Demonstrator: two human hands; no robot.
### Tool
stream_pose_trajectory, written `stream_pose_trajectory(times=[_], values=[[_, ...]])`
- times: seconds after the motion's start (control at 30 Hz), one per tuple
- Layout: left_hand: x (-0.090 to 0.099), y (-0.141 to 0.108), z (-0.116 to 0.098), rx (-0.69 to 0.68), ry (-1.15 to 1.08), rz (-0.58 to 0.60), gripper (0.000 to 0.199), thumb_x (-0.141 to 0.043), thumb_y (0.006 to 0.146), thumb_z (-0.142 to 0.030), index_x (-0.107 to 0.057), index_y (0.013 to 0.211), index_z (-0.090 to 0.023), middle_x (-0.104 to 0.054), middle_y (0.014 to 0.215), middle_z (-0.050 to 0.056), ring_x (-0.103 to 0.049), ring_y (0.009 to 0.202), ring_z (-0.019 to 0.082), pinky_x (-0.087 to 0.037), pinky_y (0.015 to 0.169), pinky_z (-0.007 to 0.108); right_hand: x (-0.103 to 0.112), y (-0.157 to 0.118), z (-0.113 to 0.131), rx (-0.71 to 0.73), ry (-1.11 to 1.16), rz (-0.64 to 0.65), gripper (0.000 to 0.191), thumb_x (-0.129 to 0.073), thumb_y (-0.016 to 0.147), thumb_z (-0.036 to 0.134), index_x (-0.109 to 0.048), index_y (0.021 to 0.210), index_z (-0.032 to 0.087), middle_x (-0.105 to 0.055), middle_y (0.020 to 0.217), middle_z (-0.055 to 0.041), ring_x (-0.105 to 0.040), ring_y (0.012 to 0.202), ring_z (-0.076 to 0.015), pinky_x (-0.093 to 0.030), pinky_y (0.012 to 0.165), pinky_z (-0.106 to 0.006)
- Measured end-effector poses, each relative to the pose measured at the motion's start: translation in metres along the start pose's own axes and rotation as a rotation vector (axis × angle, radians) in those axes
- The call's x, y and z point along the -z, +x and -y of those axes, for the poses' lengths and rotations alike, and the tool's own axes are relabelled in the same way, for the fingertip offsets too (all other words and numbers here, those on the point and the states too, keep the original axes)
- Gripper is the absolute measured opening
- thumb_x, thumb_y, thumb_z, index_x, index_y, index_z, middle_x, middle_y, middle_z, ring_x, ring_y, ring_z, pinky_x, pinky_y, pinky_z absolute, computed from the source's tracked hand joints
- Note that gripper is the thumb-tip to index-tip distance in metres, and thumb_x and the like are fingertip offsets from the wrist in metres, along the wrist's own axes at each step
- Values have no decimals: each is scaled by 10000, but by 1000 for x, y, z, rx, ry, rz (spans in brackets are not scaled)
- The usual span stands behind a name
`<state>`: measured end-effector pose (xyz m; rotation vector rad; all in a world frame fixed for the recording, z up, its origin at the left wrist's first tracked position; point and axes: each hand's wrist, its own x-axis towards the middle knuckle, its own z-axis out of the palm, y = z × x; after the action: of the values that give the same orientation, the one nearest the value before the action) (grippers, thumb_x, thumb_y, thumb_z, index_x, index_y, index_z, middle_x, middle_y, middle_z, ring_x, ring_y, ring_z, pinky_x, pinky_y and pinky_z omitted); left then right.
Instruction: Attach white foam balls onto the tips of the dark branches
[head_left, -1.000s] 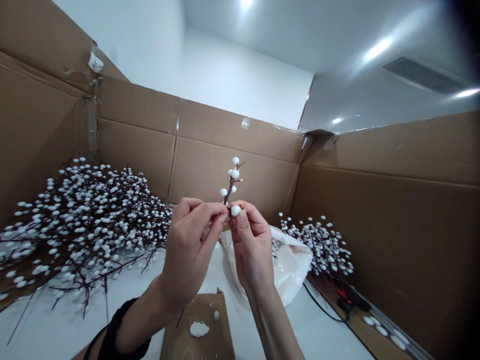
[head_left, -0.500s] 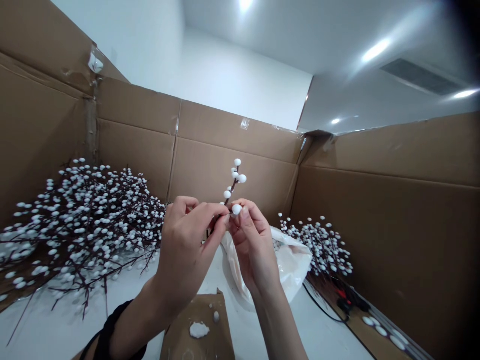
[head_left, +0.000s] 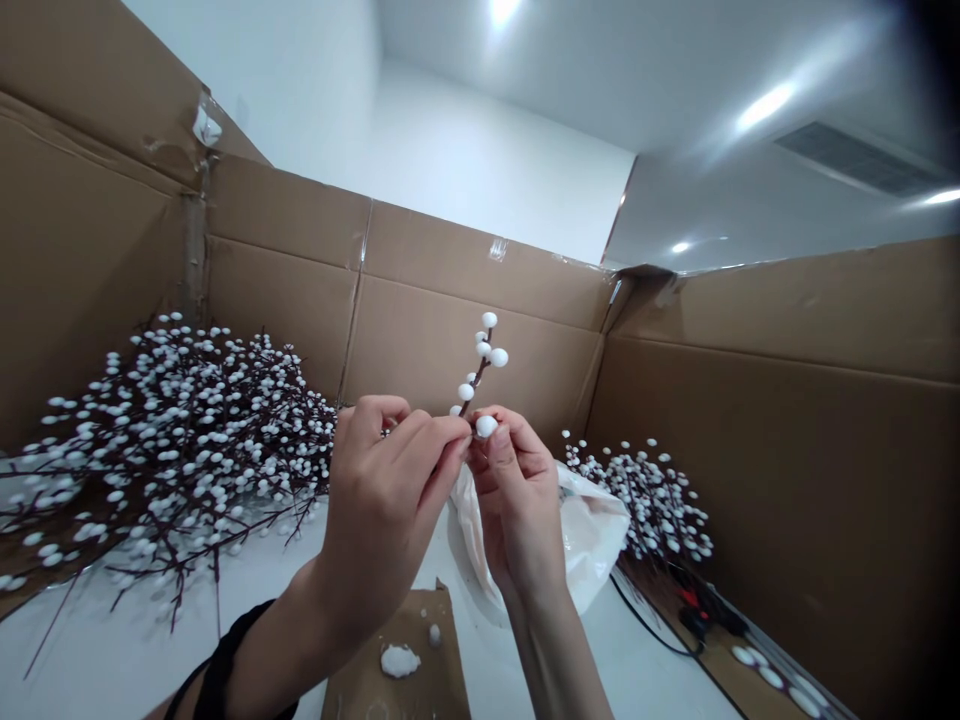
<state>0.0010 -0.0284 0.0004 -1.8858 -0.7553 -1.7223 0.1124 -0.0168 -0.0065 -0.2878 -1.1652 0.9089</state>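
Note:
Up in front of me is a dark brown artificial berry branch (head_left: 484,372) bearing several white berries. My left hand (head_left: 386,490) pinches its stem low down, the fingers closed around it. Between the thumb and fingers of my right hand (head_left: 521,500) is a white berry (head_left: 486,426), right beside the left fingertips. The lower stem is hidden behind my left hand. Below, a piece of cardboard (head_left: 442,685) carries a white lump of paste-like stuff (head_left: 400,660) and a small white piece (head_left: 435,634).
Many white-berried branches (head_left: 202,430) lie heaped at left, and a smaller bunch (head_left: 660,500) sits at right. A white plastic bag (head_left: 596,535) stands behind my right hand. A black cable (head_left: 652,630) runs at right. Cardboard walls (head_left: 465,290) surround the white table (head_left: 270,590).
Both hands and the branch have shifted slightly right in view, along with the whole scene. My fingers keep the same pinch on the branch and the berry.

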Motion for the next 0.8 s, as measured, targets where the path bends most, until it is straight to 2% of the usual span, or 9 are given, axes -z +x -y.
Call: stream_pose_trajectory(times=[0.33,0.57,0.67,0.8], values=[[-1,0,0,16,-44,-9,135,-562,855,-75,-596,886,-202,-672,738,-5,-455,797,197,-375,712,336,1,-1,3,60,-60,28,88,-648,857,320,-708,872,258,-669,791,39,-614,712,-54,-517,724,-156],[10,9,3,-82,-18,130,94,-532,892,-138,-610,865,-183,-627,706,-10,-462,737,171,-363,708,318,6,-1,16,86,-179,85,52,-647,861,284,-693,878,268,-661,803,40,-619,755,-56,-528,681,-133],[13,11,2,-89,-38,142,109,-513,902,-135,-601,852,-176,-599,684,-12,-447,717,162,-362,692,307,6,-1,18,55,-151,100,65,-647,859,298,-698,875,262,-644,761,36,-609,713,-59,-528,644,-135],[13,8,1,-54,-86,152,110,-516,898,-120,-592,838,-173,-600,698,-10,-440,733,160,-362,685,304,2,-3,16,48,-128,48,78,-667,839,317,-711,845,253,-639,818,25,-600,709,-59,-524,647,-142]])
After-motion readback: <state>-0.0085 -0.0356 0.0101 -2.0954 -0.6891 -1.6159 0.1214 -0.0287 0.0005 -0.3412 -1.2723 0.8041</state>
